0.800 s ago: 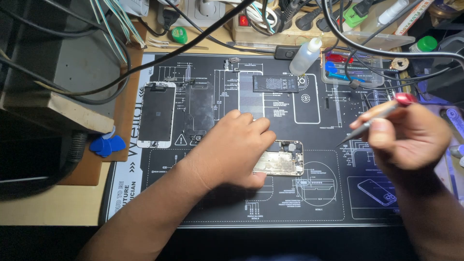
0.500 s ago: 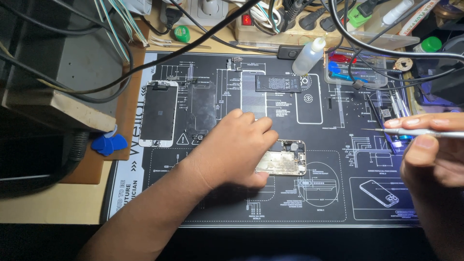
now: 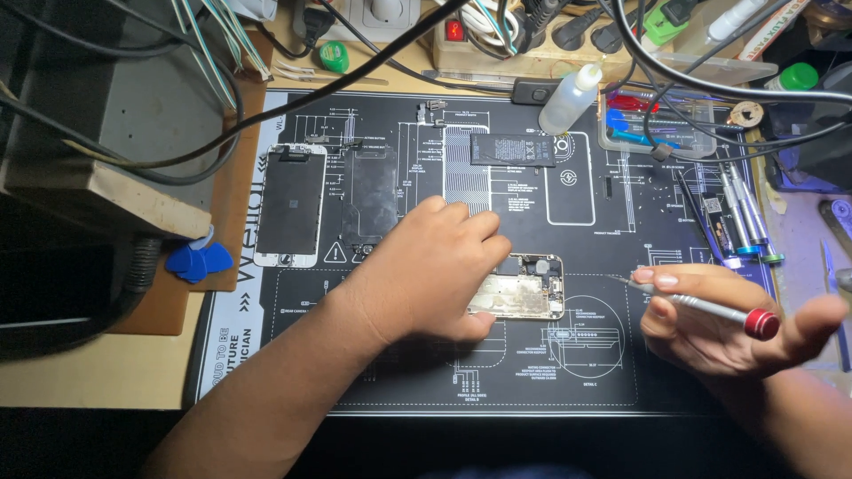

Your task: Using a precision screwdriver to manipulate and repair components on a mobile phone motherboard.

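Since the earlier frames, the right hand (image 3: 719, 328) has come back toward the middle of the mat and turned palm up; the left hand (image 3: 435, 270) has stayed put on the phone.

Left hand: laid flat, fingers together, pressing down on the opened phone chassis (image 3: 524, 288), covering its left portion. The chassis lies on the dark printed work mat (image 3: 399, 381), near centre, with its metal interior showing at the right end.

Right hand: loosely curled around a slim screwdriver (image 3: 706, 308) with a red cap at its right end; the thumb rests on the shaft and the fine tip points left toward the chassis, close to it but apart.

Surroundings on the mat: a detached phone screen (image 3: 288, 206) with a white frame lies to the left; a dark shield plate (image 3: 374, 191) lies just beside it. A black battery (image 3: 512, 149) lies at the far centre. A clear squeeze bottle (image 3: 571, 98) leans at the far edge, next to a clear parts tray (image 3: 652, 124) holding red and blue items. Several spare drivers (image 3: 741, 217) lie in a row at the right.

Off the mat: blue plastic picks (image 3: 197, 260) sit to the left, and a power strip (image 3: 524, 35) runs along the far side of the counter (image 3: 98, 372). Black cables (image 3: 710, 84) cross over the tray and the far items, partly hiding them.
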